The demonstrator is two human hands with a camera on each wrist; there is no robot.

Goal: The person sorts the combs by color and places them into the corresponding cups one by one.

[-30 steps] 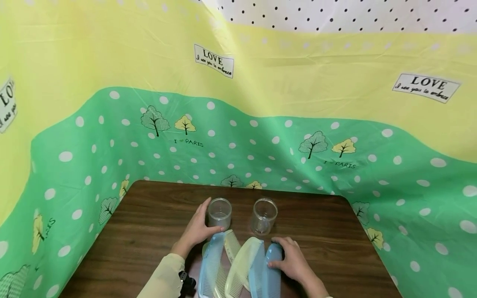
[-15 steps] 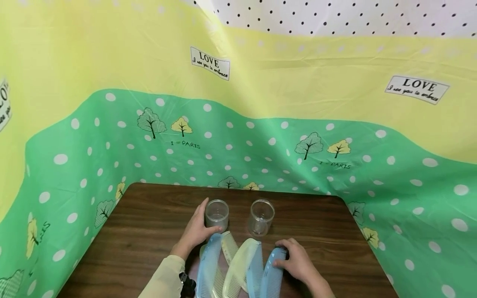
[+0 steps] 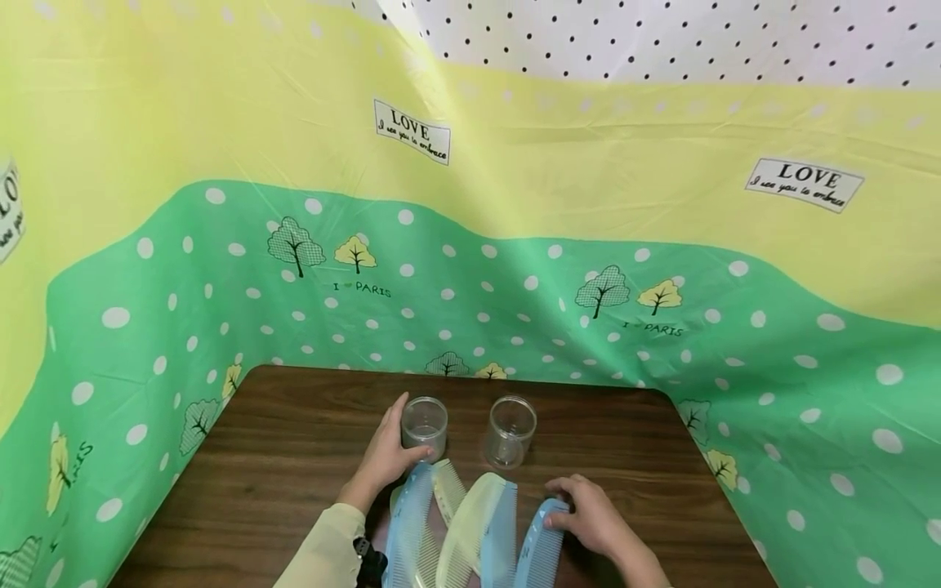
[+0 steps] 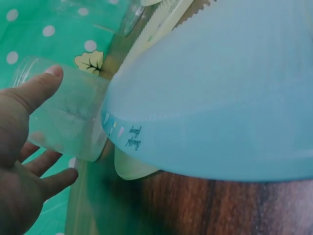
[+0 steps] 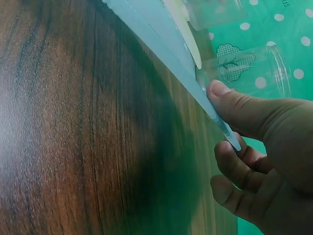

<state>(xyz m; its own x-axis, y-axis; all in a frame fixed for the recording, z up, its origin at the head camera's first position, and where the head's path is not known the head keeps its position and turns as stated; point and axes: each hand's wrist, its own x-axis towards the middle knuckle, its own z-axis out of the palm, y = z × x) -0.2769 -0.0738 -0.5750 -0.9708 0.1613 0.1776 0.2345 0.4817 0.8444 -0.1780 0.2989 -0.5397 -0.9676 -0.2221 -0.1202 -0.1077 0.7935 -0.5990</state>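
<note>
My left hand (image 3: 397, 445) grips a clear plastic jar (image 3: 424, 425) standing on the brown table (image 3: 279, 457). In the left wrist view the thumb (image 4: 41, 85) lies on one side of that jar (image 4: 68, 117) and the fingers curl round the other. My right hand (image 3: 569, 510) pinches the rightmost blue comb (image 3: 539, 549), tipped up on its edge. The right wrist view has the thumb (image 5: 239, 110) and fingers on that comb's rim (image 5: 161, 39). A second clear jar (image 3: 510, 430) stands just beyond it.
Several blue and pale yellow combs (image 3: 459, 527) lie overlapping between my hands at the table's near edge. A green and yellow dotted cloth (image 3: 515, 286) walls in the table at the back and on both sides.
My right hand has tipped the rightmost blue comb from flat up onto its edge and drawn it slightly right. My left hand has stayed on its jar.
</note>
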